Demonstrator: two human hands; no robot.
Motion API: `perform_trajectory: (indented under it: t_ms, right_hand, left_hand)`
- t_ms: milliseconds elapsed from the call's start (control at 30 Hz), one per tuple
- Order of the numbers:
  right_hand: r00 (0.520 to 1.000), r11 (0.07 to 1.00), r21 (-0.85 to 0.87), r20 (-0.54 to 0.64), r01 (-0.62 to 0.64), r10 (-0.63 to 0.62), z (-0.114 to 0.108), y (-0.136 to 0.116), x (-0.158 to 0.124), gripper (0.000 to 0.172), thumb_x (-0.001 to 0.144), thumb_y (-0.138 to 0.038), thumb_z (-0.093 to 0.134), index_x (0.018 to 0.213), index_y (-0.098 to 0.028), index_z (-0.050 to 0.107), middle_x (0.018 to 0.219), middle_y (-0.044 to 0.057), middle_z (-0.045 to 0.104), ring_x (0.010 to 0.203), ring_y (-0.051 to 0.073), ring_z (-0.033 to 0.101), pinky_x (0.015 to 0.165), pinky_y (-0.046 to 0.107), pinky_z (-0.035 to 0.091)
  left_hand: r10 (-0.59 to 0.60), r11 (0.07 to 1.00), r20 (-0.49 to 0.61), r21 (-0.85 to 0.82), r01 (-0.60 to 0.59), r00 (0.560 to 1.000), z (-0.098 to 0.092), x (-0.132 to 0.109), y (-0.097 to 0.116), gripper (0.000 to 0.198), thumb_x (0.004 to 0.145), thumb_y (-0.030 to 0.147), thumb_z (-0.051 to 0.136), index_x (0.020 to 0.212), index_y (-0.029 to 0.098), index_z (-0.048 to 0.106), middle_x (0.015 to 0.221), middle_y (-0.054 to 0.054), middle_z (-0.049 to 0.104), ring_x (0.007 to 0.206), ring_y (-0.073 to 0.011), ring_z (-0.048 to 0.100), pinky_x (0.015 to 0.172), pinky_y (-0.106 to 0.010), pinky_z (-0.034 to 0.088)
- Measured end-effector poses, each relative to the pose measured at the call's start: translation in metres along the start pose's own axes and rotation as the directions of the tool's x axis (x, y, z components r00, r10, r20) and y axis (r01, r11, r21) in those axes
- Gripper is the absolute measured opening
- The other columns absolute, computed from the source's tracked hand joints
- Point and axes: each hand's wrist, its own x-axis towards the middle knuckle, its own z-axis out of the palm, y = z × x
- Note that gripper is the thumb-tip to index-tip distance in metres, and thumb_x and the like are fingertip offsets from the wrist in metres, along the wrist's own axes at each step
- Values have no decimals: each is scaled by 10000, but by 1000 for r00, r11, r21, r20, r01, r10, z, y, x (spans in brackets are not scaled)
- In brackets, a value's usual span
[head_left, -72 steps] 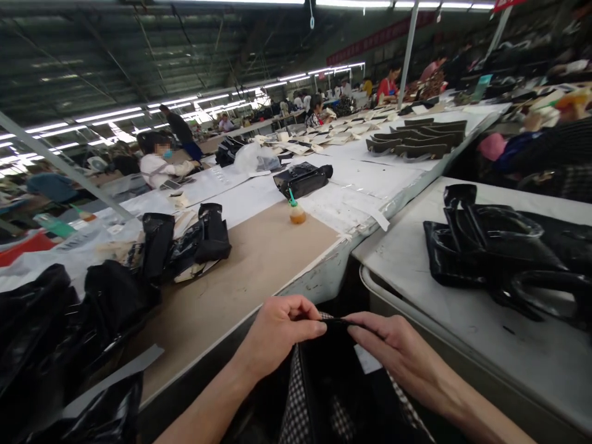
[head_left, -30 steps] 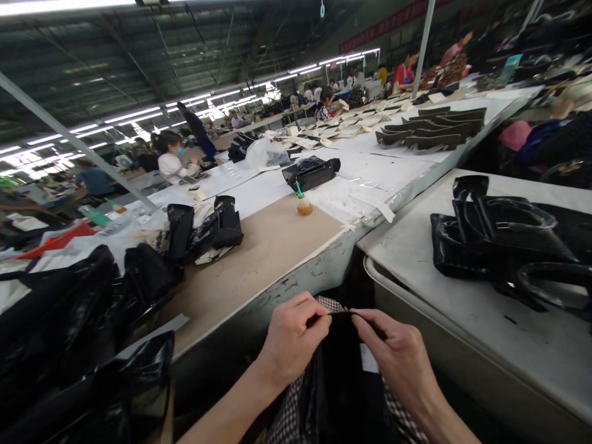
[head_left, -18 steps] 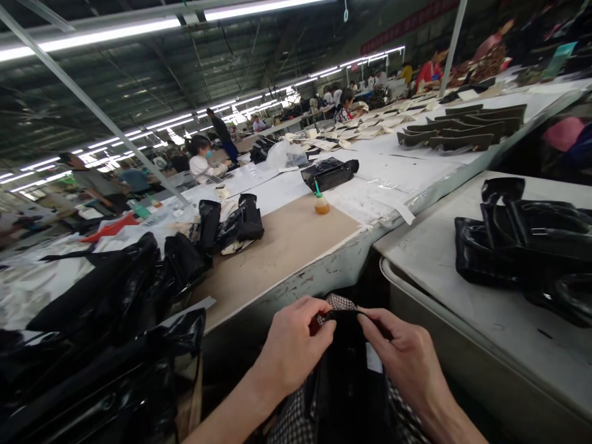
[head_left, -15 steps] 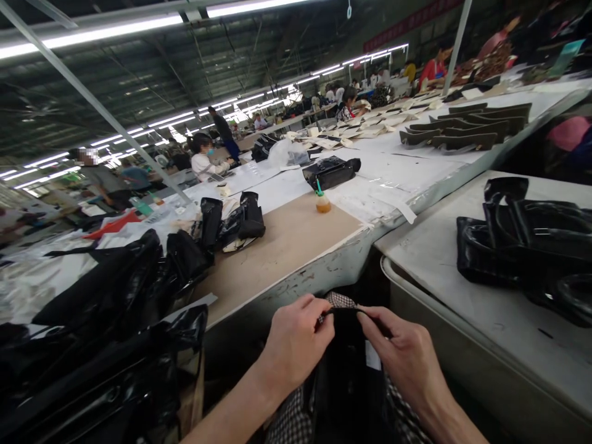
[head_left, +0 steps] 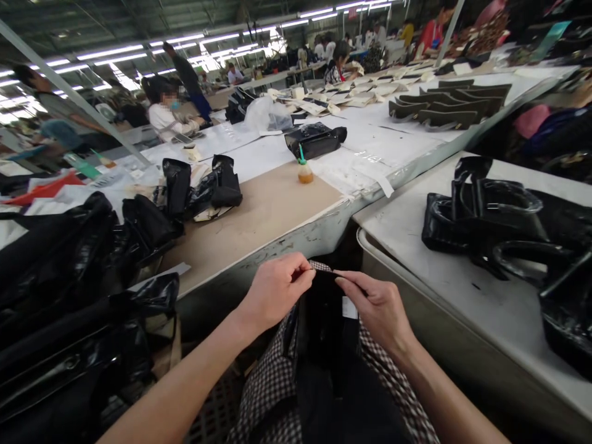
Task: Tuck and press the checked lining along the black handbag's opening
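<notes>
A black bag point(head_left: 324, 345) rests on my lap over brown-and-white checked cloth point(head_left: 272, 382). My left hand point(head_left: 277, 287) pinches the left part of its far top edge between thumb and fingers. At the right part of the same edge, my right hand point(head_left: 377, 302) grips it in a similar pinch, a short stretch of dark edge showing between the two. A small white label point(head_left: 349, 308) shows on the bag beside my right fingers. The bag's interior is too dark to make out.
Black glossy bags lie heaped at left point(head_left: 69, 364) and on the right table point(head_left: 499, 216). A bottle of amber liquid point(head_left: 305, 173) stands on the brown board point(head_left: 268, 203) ahead. Dark curved pieces point(head_left: 453, 105) lie farther back. Several people work beyond the table.
The camera view has tilted down and shifted, so the tables and hands sit higher and farther left in the picture. Both hands keep their pinch on the bag's edge.
</notes>
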Motion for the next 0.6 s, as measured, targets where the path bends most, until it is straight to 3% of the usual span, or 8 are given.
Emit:
perform_trajectory:
  t_ms: [100, 200, 333, 367, 433, 500, 600]
  right_hand:
    - [999, 999, -45, 39, -18, 20, -9, -2, 1, 258, 942, -327, 507, 1018, -219, 728, 932, 11, 761, 855, 193, 712, 756, 265, 532]
    - [993, 994, -105, 112, -15, 27, -21, -6, 7, 239, 920, -313, 524, 1042, -226, 710, 895, 23, 753, 836, 213, 705, 748, 304, 528]
    - [970, 992, -110, 240, 66, -38, -26, -10, 22, 460, 810, -278, 653, 1263, -224, 595, 1190, 60, 676, 1082, 246, 632, 904, 348, 494]
    - [959, 991, -101, 276, 88, -57, -26, -9, 27, 441, 804, -247, 648, 1243, -229, 609, 1172, 53, 682, 1068, 236, 636, 913, 342, 487]
    - [942, 991, -88, 327, 105, -71, -25, -2, 34, 253, 824, -200, 599, 1054, -235, 699, 951, 20, 735, 895, 207, 681, 848, 316, 501]
    - [941, 993, -75, 335, 86, -56, -29, 9, 35, 162, 854, -217, 564, 854, -229, 726, 735, -9, 717, 713, 182, 675, 731, 285, 516]
    - [964, 999, -28, 263, 46, -37, -51, 26, 23, 214, 893, -318, 543, 869, -211, 727, 794, 4, 735, 750, 188, 685, 701, 276, 536]
  left_hand:
    - [4, 1000, 72, 9, -5, 997, -2, 0, 6, 147, 915, 246, 507, 970, 196, 633, 801, 7, 685, 667, -137, 597, 635, -239, 381]
    - [69, 997, 107, 19, -71, 992, 2, 3, 8, 198, 931, 193, 445, 910, 182, 642, 773, -14, 680, 667, -147, 604, 637, -248, 373]
    - [118, 993, 128, -9, -118, 985, 10, 10, 11, 185, 912, 181, 467, 860, 180, 645, 709, -14, 652, 649, -155, 589, 625, -255, 370]
    - [125, 992, 131, -24, -123, 983, 11, 11, 12, 179, 911, 186, 475, 868, 182, 649, 728, -16, 660, 664, -156, 594, 637, -257, 381]
    - [139, 990, 142, -57, -132, 980, 14, 13, 14, 187, 934, 231, 471, 927, 190, 653, 777, -16, 675, 697, -152, 607, 667, -257, 413]
    - [130, 969, 176, -232, -87, 976, 17, 13, 13, 256, 972, 322, 433, 1112, 197, 606, 800, -9, 667, 663, -135, 608, 656, -249, 450]
    - [51, 781, 195, -619, 83, 980, 18, 14, -3, 473, 981, 435, 394, 1375, 174, 375, 858, -25, 641, 628, -123, 613, 630, -249, 504]
